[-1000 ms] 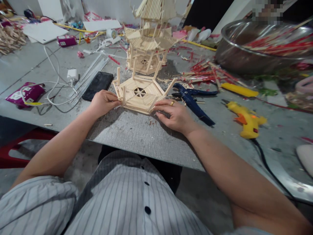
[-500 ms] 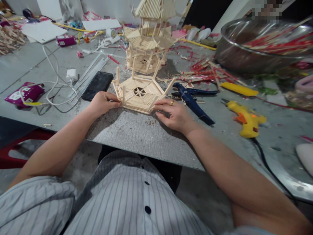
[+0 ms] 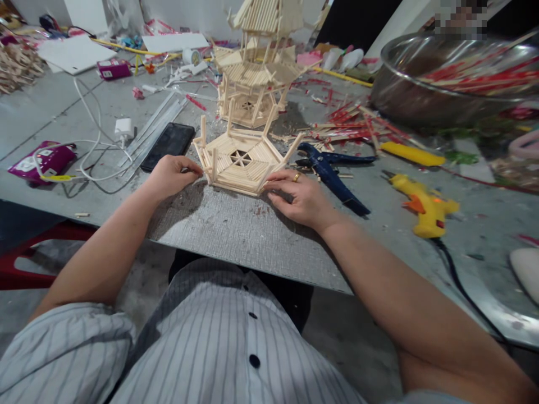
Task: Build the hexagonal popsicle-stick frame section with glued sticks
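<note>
A hexagonal platform of pale wooden sticks (image 3: 242, 160), with short upright posts at its corners, lies on the grey table (image 3: 236, 230) in front of me. My left hand (image 3: 170, 175) has its fingers curled and pinched at the platform's left edge. My right hand (image 3: 301, 197), a ring on one finger, presses its fingertips against the platform's lower right edge. Behind the platform stands a taller multi-tier stick pagoda (image 3: 256, 67).
Blue cutting pliers (image 3: 332, 174) lie right of the platform, then a yellow glue gun (image 3: 423, 207) with a black cord. A black phone (image 3: 168, 147), white charger and cable (image 3: 122, 130), purple packets and a steel bowl of red-tipped sticks (image 3: 455, 78) surround the work area.
My left hand has drawn slightly back and down from the platform's left edge. The platform and my right hand have stayed put.
</note>
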Available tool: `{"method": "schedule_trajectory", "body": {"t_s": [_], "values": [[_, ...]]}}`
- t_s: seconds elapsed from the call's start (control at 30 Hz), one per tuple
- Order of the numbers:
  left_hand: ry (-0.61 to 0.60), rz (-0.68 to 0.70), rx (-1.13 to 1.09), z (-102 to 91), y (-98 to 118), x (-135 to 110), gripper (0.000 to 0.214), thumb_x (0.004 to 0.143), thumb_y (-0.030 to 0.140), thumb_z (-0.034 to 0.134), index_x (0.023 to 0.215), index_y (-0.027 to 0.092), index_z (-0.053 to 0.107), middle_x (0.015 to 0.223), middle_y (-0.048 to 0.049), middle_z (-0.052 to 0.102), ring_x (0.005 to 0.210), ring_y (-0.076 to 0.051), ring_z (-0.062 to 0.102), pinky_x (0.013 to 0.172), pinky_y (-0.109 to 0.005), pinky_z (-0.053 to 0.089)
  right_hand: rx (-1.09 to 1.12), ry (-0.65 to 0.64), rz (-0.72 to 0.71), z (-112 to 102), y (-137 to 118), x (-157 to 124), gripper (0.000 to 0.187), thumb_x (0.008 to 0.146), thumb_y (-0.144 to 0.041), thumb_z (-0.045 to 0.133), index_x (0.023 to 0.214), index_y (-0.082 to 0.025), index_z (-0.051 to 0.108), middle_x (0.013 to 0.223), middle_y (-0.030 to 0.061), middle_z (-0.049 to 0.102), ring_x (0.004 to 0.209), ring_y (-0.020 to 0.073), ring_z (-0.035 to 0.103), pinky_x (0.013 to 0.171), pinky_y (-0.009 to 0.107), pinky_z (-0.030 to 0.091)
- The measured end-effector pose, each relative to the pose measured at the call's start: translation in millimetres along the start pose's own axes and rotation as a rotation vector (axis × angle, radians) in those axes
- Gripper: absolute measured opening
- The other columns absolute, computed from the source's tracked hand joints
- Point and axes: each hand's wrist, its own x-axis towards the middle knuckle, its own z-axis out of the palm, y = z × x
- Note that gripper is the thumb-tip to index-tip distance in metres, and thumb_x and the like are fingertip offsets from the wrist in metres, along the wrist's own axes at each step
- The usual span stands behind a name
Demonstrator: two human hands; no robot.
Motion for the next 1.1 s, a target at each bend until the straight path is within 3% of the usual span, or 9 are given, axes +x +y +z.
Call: {"method": "schedule_trajectory", "body": {"t_s": [0.13, 0.37, 0.67, 0.83, 0.97, 1.1], "values": [[0.058, -0.069, 0.055, -6.0, 2.7, -2.3, 0.029, 0.071, 0.024, 0.053, 0.086, 0.015, 0.076, 0.069, -0.0039, 0.069, 0.062, -0.015, 0.057, 0.064, -0.031, 0.046, -0.004, -0.016, 0.014, -1.6, -0.5, 0.6, 0.020, 0.084, -0.023, 0.053, 0.091, -0.021, 0.071, 0.104, 0.0089, 0.069, 0.099, 0.0228, 0.064, 0.089, 0.043, 0.053], [0.147, -0.113, -0.021, -5.6, 7.6, -1.6, 0.027, 0.068, 0.017, 0.051, 0.083, 0.015, 0.074, 0.074, -0.0037, 0.070, 0.062, -0.012, 0.054, 0.060, -0.025, 0.041, 0.004, -0.017, 0.012, -1.2, -1.0, 1.0, 0.019, 0.083, -0.022, 0.054, 0.092, -0.020, 0.071, 0.104, 0.0097, 0.070, 0.099, 0.0232, 0.066, 0.089, 0.042, 0.054], [0.285, -0.132, -0.054, -2.8, -4.1, 4.5, 0.030, 0.072, 0.020, 0.052, 0.092, 0.013, 0.073, 0.070, -0.0038, 0.069, 0.053, -0.009, 0.049, 0.054, -0.024, 0.039, -0.120, 0.234, 0.045, -2.8, -2.5, -2.2, 0.022, 0.084, -0.015, 0.049, 0.092, -0.021, 0.069, 0.089, 0.0063, 0.073, 0.084, 0.0192, 0.069, 0.075, 0.033, 0.056], [0.239, -0.166, -0.131, -0.1, -4.6, 6.0, 0.028, 0.070, 0.014, 0.052, 0.089, 0.013, 0.072, 0.069, -0.0028, 0.066, 0.054, -0.010, 0.053, 0.056, -0.024, 0.042, -0.136, 0.142, 0.129, -2.4, -1.9, -2.9, 0.023, 0.088, -0.024, 0.047, 0.094, -0.020, 0.069, 0.090, 0.0078, 0.073, 0.084, 0.0206, 0.069, 0.076, 0.034, 0.055], [0.216, -0.163, -0.207, 2.2, -7.0, 6.5, 0.036, 0.070, 0.009, 0.049, 0.100, 0.014, 0.069, 0.075, -0.0011, 0.064, 0.049, -0.007, 0.050, 0.052, -0.023, 0.042, -0.120, 0.071, 0.192, -3.3, -3.3, -3.0, 0.027, 0.089, -0.028, 0.045, 0.099, -0.019, 0.068, 0.089, 0.0086, 0.074, 0.081, 0.0211, 0.070, 0.075, 0.034, 0.054], [0.283, -0.051, -0.027, 3.4, -11.5, 7.1, 0.045, 0.071, 0.004, 0.046, 0.108, 0.018, 0.067, 0.085, 0.0000, 0.063, 0.060, -0.007, 0.050, 0.062, -0.024, 0.045, -0.110, 0.058, 0.190, -3.5, -3.9, -3.5, 0.029, 0.089, -0.029, 0.044, 0.099, -0.017, 0.069, 0.091, 0.0099, 0.074, 0.080, 0.0215, 0.070, 0.074, 0.034, 0.055]]}}
